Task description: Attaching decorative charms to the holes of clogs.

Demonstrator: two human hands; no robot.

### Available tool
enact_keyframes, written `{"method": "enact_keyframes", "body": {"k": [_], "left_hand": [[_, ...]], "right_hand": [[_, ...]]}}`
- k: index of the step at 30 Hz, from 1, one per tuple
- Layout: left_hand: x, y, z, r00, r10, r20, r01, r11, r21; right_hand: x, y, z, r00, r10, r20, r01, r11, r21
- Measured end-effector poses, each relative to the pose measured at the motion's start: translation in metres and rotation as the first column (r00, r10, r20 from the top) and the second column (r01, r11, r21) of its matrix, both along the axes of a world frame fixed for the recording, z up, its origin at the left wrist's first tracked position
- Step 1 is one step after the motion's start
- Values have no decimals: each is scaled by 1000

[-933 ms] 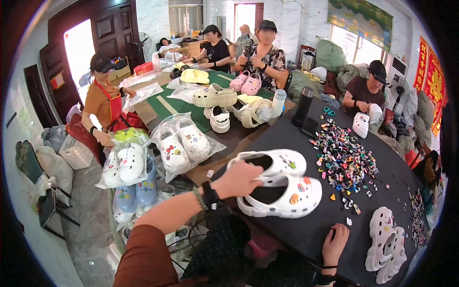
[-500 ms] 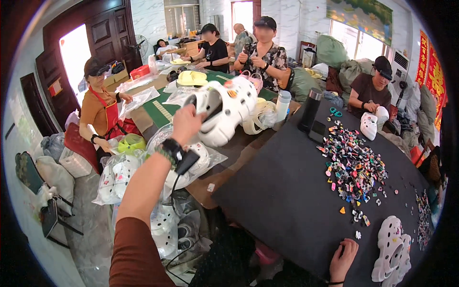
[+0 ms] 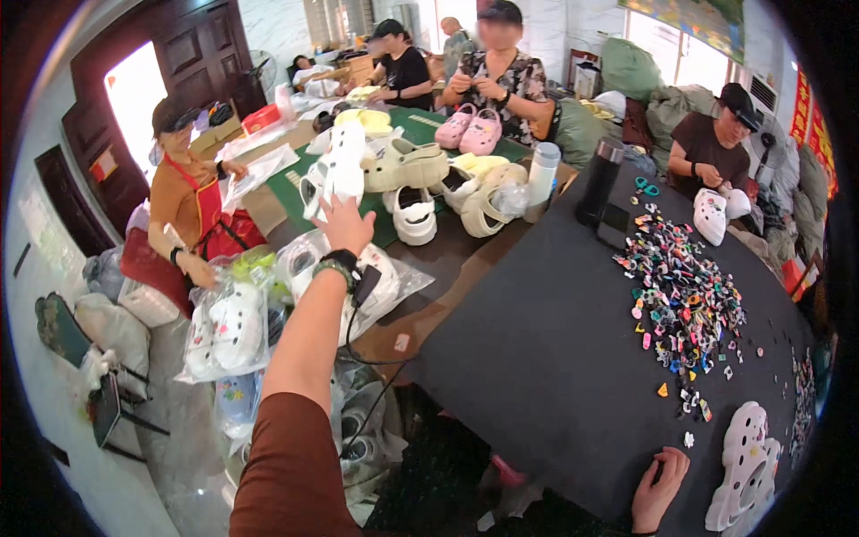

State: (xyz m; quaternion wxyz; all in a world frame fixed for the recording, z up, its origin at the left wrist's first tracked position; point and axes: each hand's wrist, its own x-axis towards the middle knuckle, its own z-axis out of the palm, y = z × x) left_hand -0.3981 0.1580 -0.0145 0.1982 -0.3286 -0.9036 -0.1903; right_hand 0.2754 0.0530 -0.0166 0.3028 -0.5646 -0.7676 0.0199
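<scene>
My left hand [image 3: 347, 225] reaches far forward with its fingers spread. Its fingertips are at the near end of a white clog [image 3: 344, 166], which stands among other footwear on the far table; whether they touch it I cannot tell. Beige clogs [image 3: 407, 166] and a white shoe [image 3: 414, 215] are to the right of it. My right hand [image 3: 660, 490] rests on the black table [image 3: 519, 358], fingers loosely bent and holding nothing visible. Beside it lies a pair of white clogs [image 3: 747, 465] with holes. A small white flower-shaped charm [image 3: 688, 439] sits just beyond the fingers.
A heap of colourful shoe charms [image 3: 684, 295] covers the table's right part. Behind it stand a black bottle [image 3: 600, 179], a white bottle [image 3: 542, 179] and teal scissors [image 3: 646, 186]. Bagged clogs [image 3: 228, 327] lie under my left forearm. Co-workers sit around the tables.
My left hand has carried a white clog forward onto the far table and let go of it; the fingers are now spread. My right hand stays resting on the black table.
</scene>
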Motion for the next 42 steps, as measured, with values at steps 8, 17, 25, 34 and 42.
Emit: {"method": "enact_keyframes", "body": {"k": [8,17,25,34,42], "left_hand": [[15,-69,-18,976,140,164,-111,978,-175],[50,-118,-27,951,-284,119,151,767,624],[80,-157,34,893,-450,20,210,456,865],[196,-138,142,490,-811,-319,772,235,591],[333,-87,100,-236,-967,-96,930,-254,267]], "right_hand": [[15,4,-15,999,4,37,-5,1000,22],[29,9,-31,999,19,29,-21,998,66],[32,5,-30,999,9,45,-12,998,68],[21,15,-25,1000,29,-12,-27,989,148],[26,5,-27,999,3,-38,1,993,122]]}}
